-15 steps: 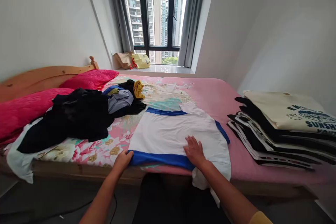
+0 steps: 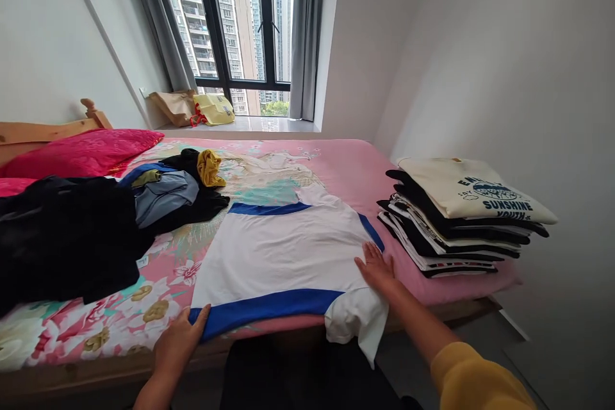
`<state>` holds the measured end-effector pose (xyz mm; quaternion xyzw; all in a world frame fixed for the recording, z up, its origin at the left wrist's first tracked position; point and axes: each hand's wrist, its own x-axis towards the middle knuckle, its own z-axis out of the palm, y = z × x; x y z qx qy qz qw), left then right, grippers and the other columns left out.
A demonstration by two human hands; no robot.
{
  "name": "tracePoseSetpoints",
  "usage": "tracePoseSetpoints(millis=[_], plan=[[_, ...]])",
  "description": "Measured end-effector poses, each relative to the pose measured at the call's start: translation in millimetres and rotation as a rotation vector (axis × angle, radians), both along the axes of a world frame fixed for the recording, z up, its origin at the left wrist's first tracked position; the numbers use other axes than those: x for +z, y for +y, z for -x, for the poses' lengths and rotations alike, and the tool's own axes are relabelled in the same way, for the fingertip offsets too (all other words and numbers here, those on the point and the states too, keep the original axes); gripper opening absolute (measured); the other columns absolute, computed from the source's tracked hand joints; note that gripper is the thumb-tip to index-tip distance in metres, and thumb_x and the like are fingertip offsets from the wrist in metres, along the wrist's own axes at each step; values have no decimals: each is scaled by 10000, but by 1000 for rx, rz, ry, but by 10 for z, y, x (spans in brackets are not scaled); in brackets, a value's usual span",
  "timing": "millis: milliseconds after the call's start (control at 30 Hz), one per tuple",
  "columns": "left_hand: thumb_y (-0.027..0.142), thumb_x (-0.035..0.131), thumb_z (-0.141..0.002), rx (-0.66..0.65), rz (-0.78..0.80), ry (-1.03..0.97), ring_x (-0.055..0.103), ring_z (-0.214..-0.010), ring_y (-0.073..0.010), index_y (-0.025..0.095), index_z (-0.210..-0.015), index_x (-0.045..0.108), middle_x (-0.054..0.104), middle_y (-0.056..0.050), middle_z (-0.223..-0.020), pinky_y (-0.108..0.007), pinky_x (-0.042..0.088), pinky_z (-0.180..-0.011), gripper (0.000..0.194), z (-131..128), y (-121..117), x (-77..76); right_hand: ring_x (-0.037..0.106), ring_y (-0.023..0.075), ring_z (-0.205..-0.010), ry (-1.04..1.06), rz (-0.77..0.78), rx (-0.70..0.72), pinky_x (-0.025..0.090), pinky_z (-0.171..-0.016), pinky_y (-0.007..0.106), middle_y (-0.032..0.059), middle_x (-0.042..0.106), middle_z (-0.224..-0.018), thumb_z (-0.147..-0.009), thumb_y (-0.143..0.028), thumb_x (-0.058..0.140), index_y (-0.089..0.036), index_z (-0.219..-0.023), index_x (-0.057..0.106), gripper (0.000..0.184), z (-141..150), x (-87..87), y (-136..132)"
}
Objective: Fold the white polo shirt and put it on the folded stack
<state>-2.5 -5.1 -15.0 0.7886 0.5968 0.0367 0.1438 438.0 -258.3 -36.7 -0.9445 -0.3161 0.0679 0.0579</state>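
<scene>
A white T-shirt with blue bands (image 2: 283,250) lies spread flat on the bed (image 2: 346,166), one part hanging over the near edge. My left hand (image 2: 179,336) rests at the shirt's near left corner on the blue band, fingers together and laid on the cloth. My right hand (image 2: 379,267) lies flat on the shirt's right edge with fingers stretched out. Neither hand lifts anything.
A stack of folded T-shirts (image 2: 461,214) sits on the bed's right end. A heap of dark unfolded clothes (image 2: 96,224) lies left, with pink pillows (image 2: 81,150) behind. Bags (image 2: 202,109) stand on the window sill. Walls close in on the right.
My right hand slid from the shirt's middle near edge to its right edge. The left hand stays at the near left corner. The view has turned to the right.
</scene>
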Motion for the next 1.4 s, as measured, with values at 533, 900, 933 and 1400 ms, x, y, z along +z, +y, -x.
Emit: tracePoseSetpoints(millis=[533, 900, 933, 1400], plan=[[599, 359, -829, 72, 64, -127, 627, -949, -291, 220, -952, 529, 664, -83, -936, -347, 438, -798, 433, 120, -166, 31, 150, 208, -1414, -33, 30, 219, 74, -1125, 499, 44, 209, -1531, -925, -403, 272, -216, -1456, 268, 563, 619, -174, 155], [239, 328, -876, -307, -247, -127, 337, -1341, -186, 180, -1276, 518, 467, -60, -1407, -331, 194, -1132, 446, -674, -182, 229, 228, 187, -1390, -109, -115, 278, 161, -1110, 497, 49, 309, -1494, -915, -357, 261, -216, -1407, 359, 521, 832, 79, 258], [272, 322, -888, -365, -217, -103, 291, -1369, -193, 190, -1315, 491, 426, -47, -1442, -366, 153, -1147, 466, -760, -157, 225, 211, 173, -1396, -85, -135, 365, 150, -1118, 477, 33, 300, -1499, -921, -364, 258, -232, -1415, 345, 519, 934, 94, 378], [395, 320, -897, -339, -116, 96, 138, -1422, -220, 241, -1402, 386, 245, -38, -1533, -507, 10, -1130, 532, -921, 334, 35, 186, 183, -1403, -96, -66, 343, 129, -1129, 476, 16, 281, -1507, -924, -415, 287, -244, -1421, 342, 528, 614, 17, 466]])
